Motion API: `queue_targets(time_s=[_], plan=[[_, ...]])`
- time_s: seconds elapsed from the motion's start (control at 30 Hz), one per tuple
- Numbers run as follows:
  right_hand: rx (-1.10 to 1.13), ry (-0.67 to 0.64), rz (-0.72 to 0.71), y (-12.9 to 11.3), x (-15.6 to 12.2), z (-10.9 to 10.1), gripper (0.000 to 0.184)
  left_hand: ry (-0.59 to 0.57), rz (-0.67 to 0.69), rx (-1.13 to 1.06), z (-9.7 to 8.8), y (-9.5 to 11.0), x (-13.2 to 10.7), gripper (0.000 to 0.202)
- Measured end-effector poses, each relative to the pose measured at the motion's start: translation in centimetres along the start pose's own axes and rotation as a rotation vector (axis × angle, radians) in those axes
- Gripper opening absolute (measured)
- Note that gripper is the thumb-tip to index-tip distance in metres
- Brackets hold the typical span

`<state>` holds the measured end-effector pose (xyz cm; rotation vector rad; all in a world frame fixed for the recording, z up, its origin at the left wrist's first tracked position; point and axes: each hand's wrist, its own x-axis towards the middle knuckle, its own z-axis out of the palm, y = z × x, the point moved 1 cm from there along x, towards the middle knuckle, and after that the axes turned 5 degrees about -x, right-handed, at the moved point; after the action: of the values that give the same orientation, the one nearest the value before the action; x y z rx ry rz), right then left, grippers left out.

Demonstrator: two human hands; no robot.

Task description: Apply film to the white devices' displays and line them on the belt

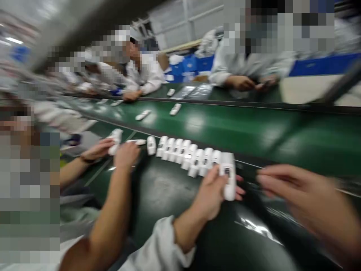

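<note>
since the white handheld device (229,190) sits gripped in your closed left hand (210,192), at the end of a row of devices (183,152) on the green conveyor belt (225,128), a bump from your open right hand (307,195) could tip the row.

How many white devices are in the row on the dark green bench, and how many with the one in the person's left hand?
White devices in the row: 9
White device in the left hand: 1
Total: 10
</note>
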<state>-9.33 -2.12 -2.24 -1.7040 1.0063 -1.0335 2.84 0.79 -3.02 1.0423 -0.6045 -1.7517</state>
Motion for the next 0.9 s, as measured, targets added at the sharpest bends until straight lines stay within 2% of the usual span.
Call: queue_targets(time_s=[0.03,0.1,0.23,0.37,0.7,0.9], plan=[[0.008,0.069,0.085,-0.6,-1.1,-1.4,0.037,0.003,0.016,0.01,-0.1,0.5,-0.3,0.048],[0.112,0.16,0.228,-1.7,-2.0,-2.2,0.033,-0.026,0.048,0.063,-0.4,1.3,-0.7,0.034],[0.329,0.151,0.367,-2.0,-1.0,-0.3,0.034,-0.093,0.076,0.109,-0.5,1.9,-1.7,0.029],[0.384,0.092,0.403,-1.5,-0.7,0.5,0.028,-0.079,0.05,0.092,-0.4,1.9,-1.9,0.024],[0.401,0.03,0.418,-1.2,-1.0,-0.2,0.02,-0.072,0.034,0.12,-0.9,1.3,-1.6,0.03],[0.401,-0.01,0.427,-1.2,-1.2,-0.1,0.021,-0.063,0.04,0.186,-1.2,1.0,-1.3,0.026]])
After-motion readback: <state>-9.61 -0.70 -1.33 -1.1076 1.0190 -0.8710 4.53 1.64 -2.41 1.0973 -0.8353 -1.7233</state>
